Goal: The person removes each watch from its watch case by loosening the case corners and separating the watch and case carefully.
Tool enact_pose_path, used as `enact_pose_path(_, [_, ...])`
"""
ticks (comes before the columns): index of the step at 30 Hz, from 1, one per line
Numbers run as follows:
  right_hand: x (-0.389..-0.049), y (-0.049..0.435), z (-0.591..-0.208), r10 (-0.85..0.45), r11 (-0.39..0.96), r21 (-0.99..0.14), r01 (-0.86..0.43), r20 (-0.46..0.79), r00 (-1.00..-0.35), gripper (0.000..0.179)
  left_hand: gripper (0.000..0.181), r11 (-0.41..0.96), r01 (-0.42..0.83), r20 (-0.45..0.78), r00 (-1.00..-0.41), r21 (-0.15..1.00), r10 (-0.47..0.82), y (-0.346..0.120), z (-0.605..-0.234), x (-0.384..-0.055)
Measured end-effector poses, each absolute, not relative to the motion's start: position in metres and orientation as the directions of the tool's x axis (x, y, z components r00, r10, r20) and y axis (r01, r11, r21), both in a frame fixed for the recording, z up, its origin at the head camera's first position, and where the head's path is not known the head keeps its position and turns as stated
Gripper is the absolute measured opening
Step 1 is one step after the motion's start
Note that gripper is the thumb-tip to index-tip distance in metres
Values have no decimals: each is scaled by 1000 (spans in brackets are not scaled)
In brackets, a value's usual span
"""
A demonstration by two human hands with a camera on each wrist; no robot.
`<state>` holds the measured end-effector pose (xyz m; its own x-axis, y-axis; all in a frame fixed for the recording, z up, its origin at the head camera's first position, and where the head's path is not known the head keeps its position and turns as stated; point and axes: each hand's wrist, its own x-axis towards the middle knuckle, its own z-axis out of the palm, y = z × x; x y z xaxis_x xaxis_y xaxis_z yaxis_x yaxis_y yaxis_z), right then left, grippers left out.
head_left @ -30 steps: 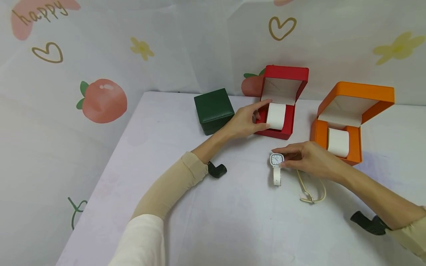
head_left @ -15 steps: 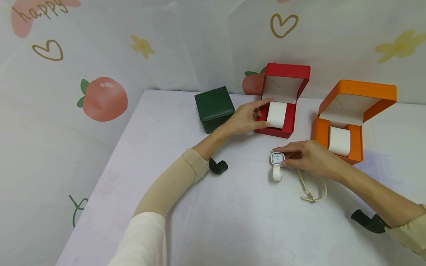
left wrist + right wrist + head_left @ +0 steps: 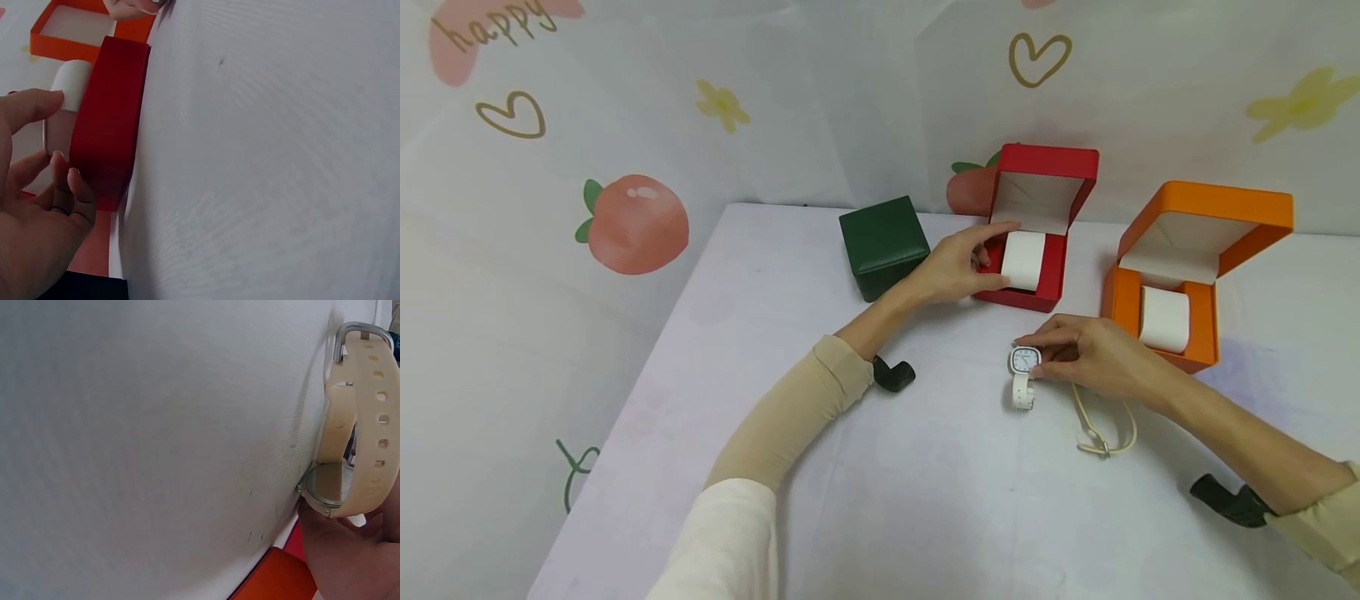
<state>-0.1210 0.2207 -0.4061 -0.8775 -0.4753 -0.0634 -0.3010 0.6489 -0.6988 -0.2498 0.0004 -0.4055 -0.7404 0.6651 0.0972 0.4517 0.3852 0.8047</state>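
My left hand (image 3: 951, 268) reaches into the open red watch box (image 3: 1049, 302) and grips its white cushion (image 3: 1024, 261) between thumb and index finger. In the left wrist view the thumb lies on that cushion (image 3: 74, 80) while other fingers bend beside the red box (image 3: 109, 119). Lower right, the right hand (image 3: 1093, 354) pinches a white watch (image 3: 1025, 360) by its square case, strap end hanging toward me. A cream-strapped watch (image 3: 1097, 446) lies beneath that hand; the right wrist view shows its buckle and punched strap (image 3: 375, 406) close up. Part of the white watch is hidden.
An open orange watch box (image 3: 1202, 321) with a white cushion (image 3: 1165, 318) stands right of the red one. To the left sits a closed green box (image 3: 886, 246). A patterned cloth backdrop (image 3: 850, 100) rises behind the table (image 3: 925, 500).
The white watch's strap has shifted slightly toward the left between the right fingers, whose tips have moved a little. The left hand and the boxes stay practically where they were.
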Motion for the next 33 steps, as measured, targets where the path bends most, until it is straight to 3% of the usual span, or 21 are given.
enact_pose_path(33, [-121, 221, -408, -502, 636, -693, -339, -37, -864, 34, 70, 427, 495, 104, -735, 757, 670, 4, -405, -251])
